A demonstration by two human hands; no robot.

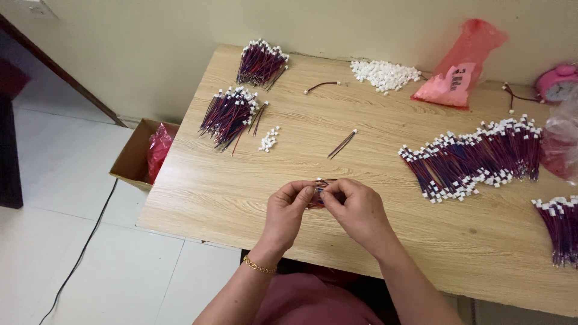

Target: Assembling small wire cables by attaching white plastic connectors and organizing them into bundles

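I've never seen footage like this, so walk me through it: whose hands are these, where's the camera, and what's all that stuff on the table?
There is one picture, taken by a camera worn on a person's head and looking down at their own two bare hands. No machine is involved. The left hand and the right hand meet above a wooden table, together pinching a small bunch of red and dark wires with a white plug. Around them lie bundles of the same wires: two at the far left, a long row at the right. A heap of loose white plugs sits by the wall beside a red plastic bag. A cardboard box stands on the floor.
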